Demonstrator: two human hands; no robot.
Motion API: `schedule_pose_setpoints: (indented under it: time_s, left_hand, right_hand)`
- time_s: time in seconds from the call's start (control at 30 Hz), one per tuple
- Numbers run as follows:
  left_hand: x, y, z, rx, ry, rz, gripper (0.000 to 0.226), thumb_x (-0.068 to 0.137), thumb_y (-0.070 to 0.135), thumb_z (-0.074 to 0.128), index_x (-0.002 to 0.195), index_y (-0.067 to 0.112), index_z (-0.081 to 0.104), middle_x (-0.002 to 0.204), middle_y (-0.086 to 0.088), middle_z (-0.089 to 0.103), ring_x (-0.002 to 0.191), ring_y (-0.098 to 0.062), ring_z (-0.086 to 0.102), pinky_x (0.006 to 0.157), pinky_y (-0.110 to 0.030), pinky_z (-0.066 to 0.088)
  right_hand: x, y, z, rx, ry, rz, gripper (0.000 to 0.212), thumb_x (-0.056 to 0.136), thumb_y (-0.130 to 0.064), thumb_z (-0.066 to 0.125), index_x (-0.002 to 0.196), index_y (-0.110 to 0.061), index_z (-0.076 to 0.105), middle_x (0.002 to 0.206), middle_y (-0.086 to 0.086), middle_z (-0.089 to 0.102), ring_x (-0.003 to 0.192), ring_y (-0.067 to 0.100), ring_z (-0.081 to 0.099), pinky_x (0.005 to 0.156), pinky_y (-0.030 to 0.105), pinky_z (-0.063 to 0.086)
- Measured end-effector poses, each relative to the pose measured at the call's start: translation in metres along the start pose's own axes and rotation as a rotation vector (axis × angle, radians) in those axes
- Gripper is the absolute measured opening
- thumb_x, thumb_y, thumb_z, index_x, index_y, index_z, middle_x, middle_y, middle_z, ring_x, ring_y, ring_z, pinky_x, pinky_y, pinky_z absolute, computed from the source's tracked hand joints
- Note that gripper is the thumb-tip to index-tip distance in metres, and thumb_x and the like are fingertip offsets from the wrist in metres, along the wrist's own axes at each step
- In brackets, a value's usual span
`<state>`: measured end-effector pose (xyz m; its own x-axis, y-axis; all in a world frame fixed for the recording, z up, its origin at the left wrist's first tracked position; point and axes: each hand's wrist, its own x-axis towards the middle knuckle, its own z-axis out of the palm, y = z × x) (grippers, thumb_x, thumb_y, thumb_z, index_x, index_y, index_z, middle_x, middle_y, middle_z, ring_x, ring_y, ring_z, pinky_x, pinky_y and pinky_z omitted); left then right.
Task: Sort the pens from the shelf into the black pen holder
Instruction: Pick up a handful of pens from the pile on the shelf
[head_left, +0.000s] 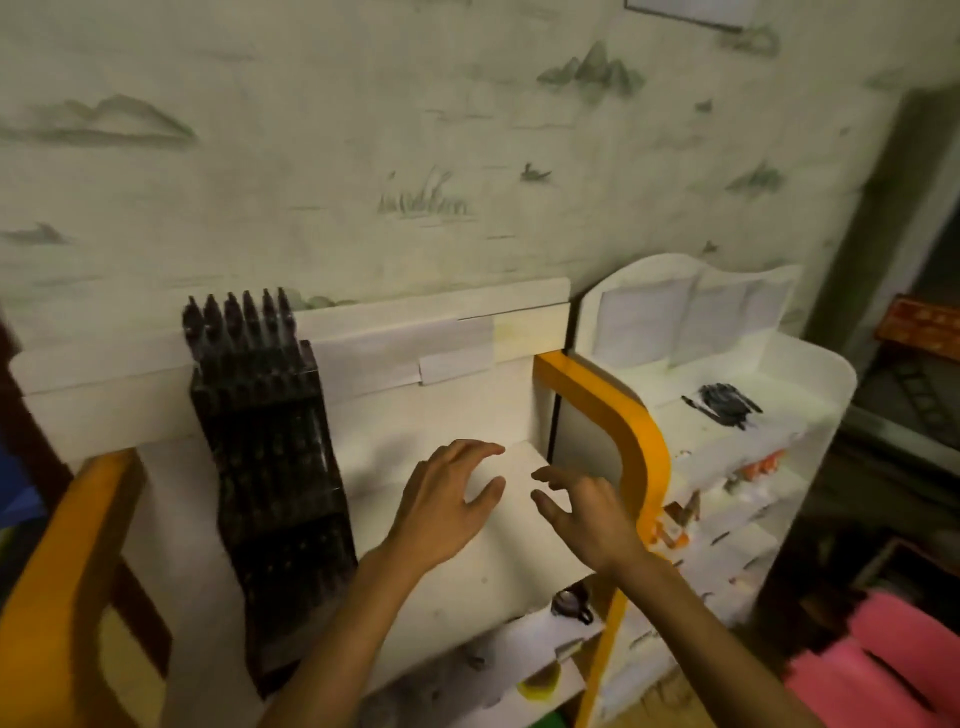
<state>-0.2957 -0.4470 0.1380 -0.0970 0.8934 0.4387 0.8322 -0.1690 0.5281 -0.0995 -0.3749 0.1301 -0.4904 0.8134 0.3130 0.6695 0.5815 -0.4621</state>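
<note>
Head view, pens heaped flat, axes crossing, black pen holder upright

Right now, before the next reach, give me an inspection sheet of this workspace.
Surface: white desk top, bare under the hands.
Job's things: black pen holder stands at the desk's left, its top row filled with dark pens; loose black pens lie in a heap on the white shelf to the right.
Clutter: small dark item below the desk's front edge; papers and small coloured items on the lower tiers, too blurred to name.
Hands: left hand and right hand hover over the desk, fingers spread, holding nothing.
Cables: nothing seen.
Surroundings: patterned wall, orange frame, pink object lower right.
</note>
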Motion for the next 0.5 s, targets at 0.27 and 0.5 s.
schedule_pose_setpoints:
  time_s: [0.27, 0.5]
  left_hand:
    - [0.066, 0.107, 0.110, -0.012, -0.048, 0.073, 0.037, 0.094, 0.053, 0.048, 0.129, 0.040, 0.055, 0.129, 0.015, 0.057, 0.110, -0.006, 0.057, 0.091, -0.022, 0.048]
    - [0.125, 0.195, 0.202, -0.103, -0.063, 0.065, 0.034, 0.095, 0.036, 0.060, 0.129, 0.033, 0.059, 0.130, 0.011, 0.056, 0.120, -0.008, 0.051, 0.098, -0.022, 0.041]
  right_hand:
    - [-0.011, 0.149, -0.090, -0.032, 0.077, 0.011, 0.031, 0.099, -0.040, 0.053, 0.126, -0.027, 0.063, 0.127, -0.007, 0.065, 0.108, 0.012, 0.062, 0.087, 0.029, 0.051]
    - [-0.011, 0.267, -0.144, 0.028, 0.130, 0.089, 0.032, 0.096, -0.039, 0.058, 0.125, -0.025, 0.064, 0.125, -0.006, 0.066, 0.106, 0.011, 0.064, 0.087, 0.033, 0.054]
